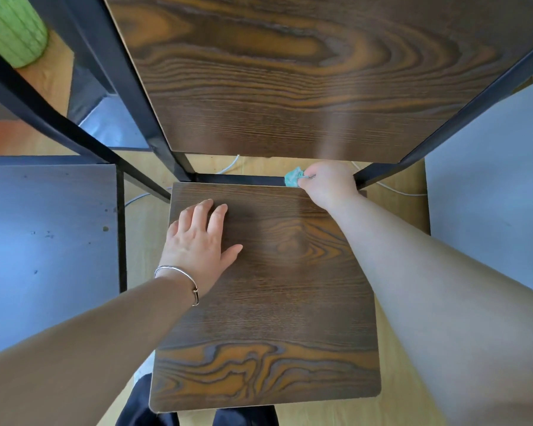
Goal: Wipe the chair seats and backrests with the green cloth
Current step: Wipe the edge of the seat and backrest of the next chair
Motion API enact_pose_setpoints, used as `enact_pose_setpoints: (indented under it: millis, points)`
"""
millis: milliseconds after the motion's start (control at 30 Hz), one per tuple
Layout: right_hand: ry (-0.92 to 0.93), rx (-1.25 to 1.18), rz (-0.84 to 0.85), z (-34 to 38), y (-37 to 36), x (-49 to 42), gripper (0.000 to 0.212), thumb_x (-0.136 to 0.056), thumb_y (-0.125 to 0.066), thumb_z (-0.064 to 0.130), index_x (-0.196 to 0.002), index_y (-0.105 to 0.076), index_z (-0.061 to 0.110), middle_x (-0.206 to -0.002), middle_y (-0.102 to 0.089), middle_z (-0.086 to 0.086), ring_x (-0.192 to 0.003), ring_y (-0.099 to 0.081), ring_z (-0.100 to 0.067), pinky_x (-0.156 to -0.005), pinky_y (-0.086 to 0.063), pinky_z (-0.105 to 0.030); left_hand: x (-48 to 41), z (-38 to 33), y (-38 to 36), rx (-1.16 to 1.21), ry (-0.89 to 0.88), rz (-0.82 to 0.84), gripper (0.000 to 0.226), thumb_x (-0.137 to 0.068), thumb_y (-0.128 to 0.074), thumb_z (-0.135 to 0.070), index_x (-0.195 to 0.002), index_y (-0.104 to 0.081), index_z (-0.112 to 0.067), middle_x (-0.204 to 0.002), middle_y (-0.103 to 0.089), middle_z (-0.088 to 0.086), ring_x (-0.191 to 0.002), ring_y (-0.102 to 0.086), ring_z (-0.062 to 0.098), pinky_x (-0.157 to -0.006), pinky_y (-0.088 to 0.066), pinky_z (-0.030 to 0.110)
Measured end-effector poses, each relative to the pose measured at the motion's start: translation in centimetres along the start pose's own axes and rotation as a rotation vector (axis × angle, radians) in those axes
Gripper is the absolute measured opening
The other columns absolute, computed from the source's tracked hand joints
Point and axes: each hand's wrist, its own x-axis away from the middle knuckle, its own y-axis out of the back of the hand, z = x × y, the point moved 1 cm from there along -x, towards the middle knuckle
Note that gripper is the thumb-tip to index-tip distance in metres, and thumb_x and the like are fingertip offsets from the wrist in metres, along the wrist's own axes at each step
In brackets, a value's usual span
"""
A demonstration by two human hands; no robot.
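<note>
A dark wood-grain chair seat (274, 302) lies below me, with its matching backrest (290, 81) rising behind it in a black metal frame (154, 124). My right hand (330, 186) is at the seat's back right corner, closed around the bunched green cloth (293, 177), which presses on the seat's rear edge by the frame bar. My left hand (197, 244) rests flat on the seat's left side, fingers spread, a silver bangle on the wrist.
A second chair seat (43, 241) stands close on the left, and a pale surface (490, 186) on the right. White cables (397, 190) lie on the wooden floor behind the seat. A green ribbed object (13, 29) sits top left.
</note>
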Motion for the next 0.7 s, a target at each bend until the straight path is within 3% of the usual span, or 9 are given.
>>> enact_pose_setpoints:
  millis: [100,167,233,333,433,567,633,700]
  points:
    - [0.001,-0.039,0.033,4.5,-1.2,-0.1,0.025,-0.094,-0.057,0.035,-0.097,-0.073,0.016,-0.086,-0.064,-0.001,-0.080,-0.053,-0.020,-0.049,-0.027,-0.023,0.8,1.5,0.0,0.032,0.030,-0.010,0.074,-0.088,-0.047,-0.061,-0.148,-0.028,-0.020,-0.150,-0.030,0.006,-0.134,-0.031,0.030,-0.107,-0.035,0.045]
    - [0.053,-0.081,0.041,9.2,-2.7,-0.1,0.022,-0.092,-0.059,0.033,-0.092,-0.072,0.015,-0.083,-0.063,-0.001,-0.082,-0.057,-0.023,-0.053,-0.036,-0.023,1.3,2.5,0.0,0.069,0.046,-0.031,0.074,-0.086,-0.051,-0.059,-0.146,-0.033,-0.018,-0.147,-0.034,0.008,-0.130,-0.035,0.032,-0.104,-0.038,0.047]
    - [0.102,-0.124,0.022,14.0,-3.9,0.3,0.026,-0.090,-0.063,0.032,-0.104,-0.073,0.012,-0.095,-0.066,-0.004,-0.091,-0.062,-0.023,-0.071,-0.053,-0.029,1.9,3.3,0.1,0.097,0.055,-0.039,0.075,-0.086,-0.054,-0.058,-0.145,-0.033,-0.018,-0.146,-0.036,0.008,-0.128,-0.037,0.033,-0.103,-0.039,0.048]
    - [0.075,-0.195,0.008,17.2,-4.2,0.4,0.031,-0.088,-0.069,0.030,-0.110,-0.069,0.010,-0.106,-0.065,-0.007,-0.098,-0.063,-0.025,-0.086,-0.055,-0.035,2.9,4.7,0.3,0.090,0.063,-0.037,0.074,-0.088,-0.050,-0.060,-0.147,-0.028,-0.020,-0.148,-0.033,0.006,-0.131,-0.035,0.031,-0.107,-0.038,0.047]
    - [0.124,-0.186,0.082,16.2,-3.6,0.6,0.034,-0.090,-0.065,0.036,-0.111,-0.071,0.010,-0.110,-0.067,-0.008,-0.101,-0.061,-0.028,-0.088,-0.052,-0.035,4.0,6.1,0.8,0.077,0.058,-0.047,0.074,-0.088,-0.047,-0.062,-0.147,-0.027,-0.021,-0.147,-0.034,0.006,-0.131,-0.035,0.031,-0.107,-0.038,0.046]
    - [0.189,-0.364,0.116,14.4,-2.5,1.5,0.029,-0.091,-0.063,0.034,-0.111,-0.071,0.013,-0.117,-0.065,-0.002,-0.103,-0.059,-0.022,-0.089,-0.047,-0.033,5.1,7.4,1.6,0.089,0.042,-0.074,0.073,-0.085,-0.048,-0.062,-0.143,-0.035,-0.019,-0.144,-0.039,0.008,-0.127,-0.040,0.032,-0.101,-0.040,0.047]
    - [0.280,-0.312,0.099,14.0,-2.4,2.5,0.016,-0.091,-0.063,0.030,-0.090,-0.072,0.017,-0.100,-0.064,-0.001,-0.091,-0.056,-0.020,-0.079,-0.044,-0.032,5.5,7.9,1.9,0.101,0.041,-0.077,0.072,-0.085,-0.049,-0.061,-0.142,-0.036,-0.019,-0.143,-0.039,0.008,-0.127,-0.040,0.032,-0.100,-0.040,0.047]
    - [0.373,-0.211,0.078,13.7,-3.1,4.1,0.023,-0.090,-0.063,0.027,-0.072,-0.065,0.013,-0.084,-0.057,-0.002,-0.080,-0.052,-0.020,-0.070,-0.040,-0.033,6.1,8.4,2.1,0.106,0.031,-0.083,0.072,-0.084,-0.051,-0.060,-0.141,-0.038,-0.018,-0.142,-0.041,0.009,-0.125,-0.041,0.033,-0.099,-0.041,0.048]
